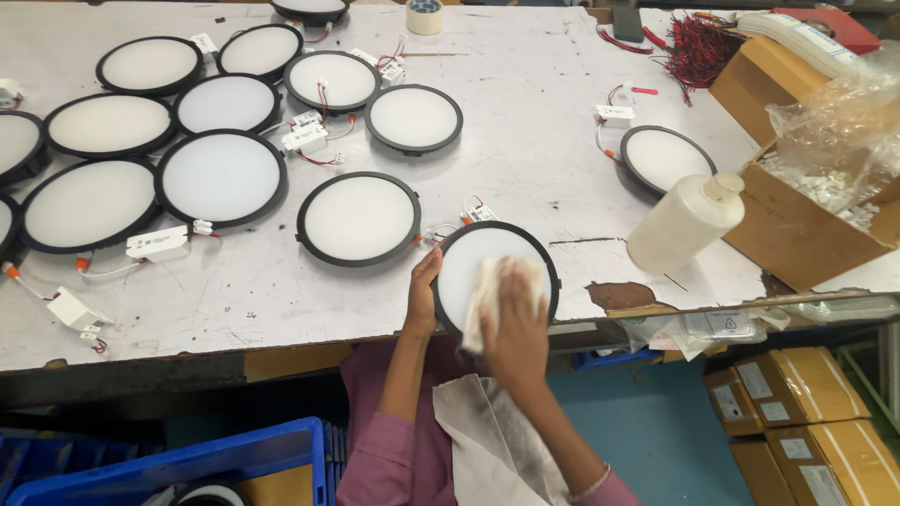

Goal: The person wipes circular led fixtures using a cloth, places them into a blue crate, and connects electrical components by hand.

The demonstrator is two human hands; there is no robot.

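A round black-rimmed light panel (473, 258) is tilted at the table's near edge. My left hand (423, 292) grips its left rim. My right hand (514, 323) presses a white cloth (489, 292) flat against the panel's white face. A second grey cloth (487, 436) lies over my lap below. A small white driver box with red wires (478, 214) trails from behind the panel.
Several more round panels (358, 217) with driver boxes cover the left of the worn white table (525, 141). Another panel (664, 157) and a white plastic bottle (684, 223) lie to the right. Cardboard boxes (797, 225) stand at the right, a blue crate (187, 464) lower left.
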